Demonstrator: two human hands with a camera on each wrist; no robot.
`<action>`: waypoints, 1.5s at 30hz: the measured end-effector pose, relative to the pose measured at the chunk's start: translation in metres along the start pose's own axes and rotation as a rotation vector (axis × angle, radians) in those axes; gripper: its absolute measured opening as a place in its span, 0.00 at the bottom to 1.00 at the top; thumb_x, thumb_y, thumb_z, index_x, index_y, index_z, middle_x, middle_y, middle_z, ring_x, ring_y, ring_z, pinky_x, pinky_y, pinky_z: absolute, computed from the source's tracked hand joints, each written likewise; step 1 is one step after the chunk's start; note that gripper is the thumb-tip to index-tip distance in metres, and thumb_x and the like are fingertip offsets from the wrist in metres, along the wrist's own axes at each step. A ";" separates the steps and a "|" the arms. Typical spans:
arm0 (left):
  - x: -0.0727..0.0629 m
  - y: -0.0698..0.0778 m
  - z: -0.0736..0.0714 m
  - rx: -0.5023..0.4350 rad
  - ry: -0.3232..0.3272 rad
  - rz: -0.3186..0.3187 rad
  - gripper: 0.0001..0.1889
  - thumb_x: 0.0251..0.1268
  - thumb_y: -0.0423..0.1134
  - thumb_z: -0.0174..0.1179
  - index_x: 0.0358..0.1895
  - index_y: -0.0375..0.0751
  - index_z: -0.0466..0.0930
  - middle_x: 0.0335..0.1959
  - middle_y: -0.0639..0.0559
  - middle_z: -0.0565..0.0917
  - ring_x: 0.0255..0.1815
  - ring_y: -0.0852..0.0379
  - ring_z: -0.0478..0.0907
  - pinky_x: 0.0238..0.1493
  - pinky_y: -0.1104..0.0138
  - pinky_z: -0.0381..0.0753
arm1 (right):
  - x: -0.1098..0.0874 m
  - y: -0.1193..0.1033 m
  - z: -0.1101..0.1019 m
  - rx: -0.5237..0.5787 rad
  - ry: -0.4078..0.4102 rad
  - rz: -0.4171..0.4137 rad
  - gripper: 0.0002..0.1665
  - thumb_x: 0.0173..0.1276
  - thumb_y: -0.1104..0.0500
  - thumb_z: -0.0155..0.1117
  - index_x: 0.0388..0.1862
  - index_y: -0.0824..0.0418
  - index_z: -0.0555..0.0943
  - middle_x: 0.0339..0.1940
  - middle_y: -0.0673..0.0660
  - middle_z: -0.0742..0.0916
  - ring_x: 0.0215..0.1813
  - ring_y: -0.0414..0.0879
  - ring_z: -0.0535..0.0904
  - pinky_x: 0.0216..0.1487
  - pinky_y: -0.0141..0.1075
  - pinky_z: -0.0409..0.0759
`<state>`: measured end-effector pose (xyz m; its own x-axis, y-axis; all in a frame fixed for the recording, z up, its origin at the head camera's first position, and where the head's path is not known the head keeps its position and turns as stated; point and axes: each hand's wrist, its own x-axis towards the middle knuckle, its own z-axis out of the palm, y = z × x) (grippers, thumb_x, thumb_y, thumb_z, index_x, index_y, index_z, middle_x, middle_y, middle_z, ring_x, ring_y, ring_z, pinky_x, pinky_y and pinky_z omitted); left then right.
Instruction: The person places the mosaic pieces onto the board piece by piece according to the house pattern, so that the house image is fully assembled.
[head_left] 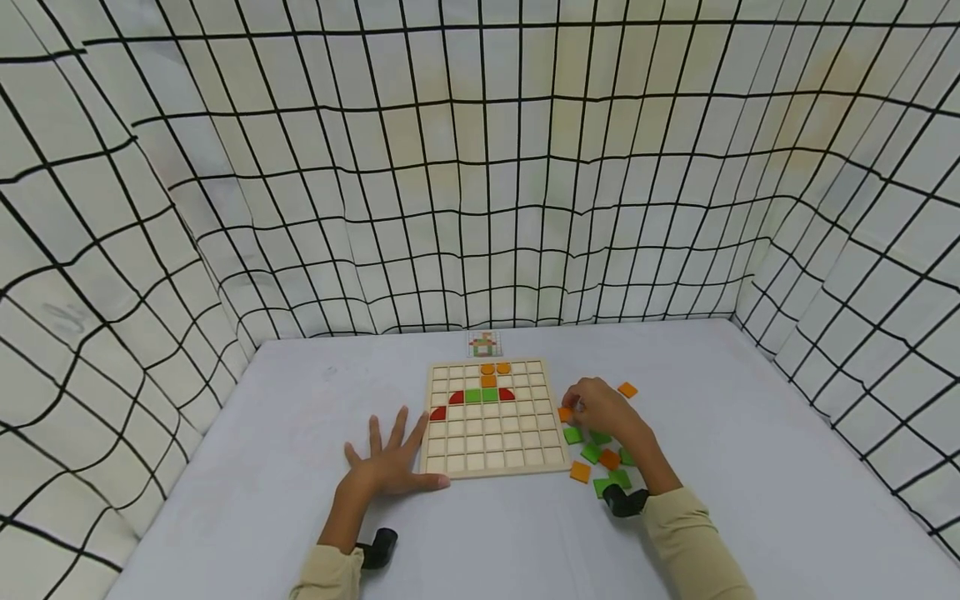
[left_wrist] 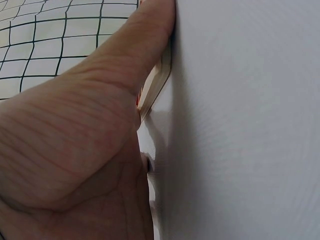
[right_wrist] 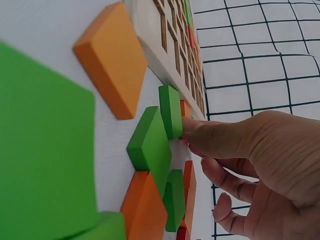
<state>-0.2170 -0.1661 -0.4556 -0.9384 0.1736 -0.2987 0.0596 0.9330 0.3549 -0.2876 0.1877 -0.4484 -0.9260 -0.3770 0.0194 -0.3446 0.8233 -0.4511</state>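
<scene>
A wooden grid board lies on the table with several pieces in its cells: orange ones, green squares and red curved ones. My left hand spreads its fingers at the board's near left corner, thumb along the near edge. In the left wrist view the left thumb hides most of the board. Beside the board's right edge, my right hand pinches an orange tile between thumb and fingers. A green tile partly covers that tile in the right wrist view.
Loose green tiles and orange tiles lie scattered right of the board, some overlapping. One orange tile lies farther back. Behind the board is a small pattern card. Black-gridded white walls surround the white table.
</scene>
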 end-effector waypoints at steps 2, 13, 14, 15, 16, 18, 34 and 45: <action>0.000 0.000 0.000 0.001 0.000 0.001 0.60 0.46 0.74 0.63 0.80 0.53 0.43 0.81 0.39 0.35 0.76 0.24 0.23 0.60 0.21 0.29 | 0.000 0.001 0.000 0.001 0.006 -0.007 0.11 0.58 0.64 0.74 0.40 0.63 0.86 0.39 0.55 0.87 0.38 0.45 0.79 0.40 0.37 0.80; -0.003 0.001 -0.001 -0.011 0.008 0.006 0.60 0.46 0.73 0.65 0.79 0.52 0.45 0.81 0.38 0.36 0.76 0.24 0.23 0.59 0.21 0.29 | 0.002 0.009 0.000 0.005 -0.005 -0.023 0.12 0.60 0.59 0.74 0.40 0.63 0.85 0.38 0.54 0.85 0.40 0.45 0.78 0.43 0.38 0.80; -0.003 0.000 -0.001 -0.011 0.008 0.005 0.60 0.46 0.72 0.65 0.79 0.52 0.45 0.81 0.38 0.36 0.76 0.24 0.23 0.59 0.21 0.29 | 0.002 0.010 0.001 -0.003 -0.007 -0.026 0.12 0.60 0.59 0.73 0.40 0.63 0.85 0.37 0.53 0.85 0.40 0.44 0.78 0.43 0.38 0.80; -0.003 0.000 0.000 -0.012 0.008 0.006 0.60 0.46 0.72 0.65 0.79 0.52 0.45 0.81 0.38 0.36 0.76 0.24 0.23 0.59 0.21 0.29 | 0.002 0.011 0.001 -0.010 -0.009 -0.022 0.12 0.60 0.58 0.73 0.40 0.63 0.85 0.37 0.53 0.85 0.40 0.44 0.78 0.43 0.38 0.80; -0.003 0.000 0.000 -0.013 0.009 0.007 0.60 0.46 0.72 0.65 0.79 0.52 0.45 0.81 0.38 0.36 0.76 0.24 0.23 0.59 0.21 0.29 | 0.002 0.012 0.001 -0.019 -0.010 -0.015 0.12 0.61 0.57 0.73 0.40 0.62 0.85 0.37 0.52 0.85 0.40 0.43 0.77 0.43 0.37 0.79; -0.003 0.001 -0.001 -0.012 0.009 0.010 0.60 0.46 0.72 0.65 0.79 0.51 0.45 0.81 0.38 0.36 0.76 0.24 0.23 0.59 0.21 0.29 | 0.002 0.014 0.001 -0.039 -0.009 -0.013 0.13 0.61 0.56 0.73 0.41 0.61 0.85 0.37 0.52 0.85 0.40 0.43 0.77 0.43 0.37 0.79; -0.003 0.000 0.000 -0.008 0.014 0.011 0.60 0.46 0.73 0.65 0.79 0.51 0.45 0.81 0.38 0.36 0.76 0.23 0.24 0.59 0.21 0.30 | -0.001 0.021 0.002 -0.034 0.041 -0.044 0.13 0.61 0.55 0.73 0.40 0.61 0.84 0.36 0.52 0.86 0.38 0.42 0.79 0.42 0.37 0.80; -0.002 0.000 0.001 -0.004 0.016 0.012 0.60 0.46 0.73 0.64 0.79 0.51 0.45 0.81 0.38 0.36 0.76 0.23 0.24 0.59 0.21 0.30 | 0.002 0.005 -0.004 -0.063 0.099 -0.059 0.15 0.61 0.51 0.72 0.42 0.59 0.84 0.39 0.50 0.85 0.43 0.44 0.79 0.45 0.39 0.80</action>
<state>-0.2152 -0.1666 -0.4558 -0.9430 0.1793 -0.2804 0.0693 0.9297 0.3616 -0.2920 0.1924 -0.4474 -0.9136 -0.3842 0.1331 -0.4046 0.8271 -0.3901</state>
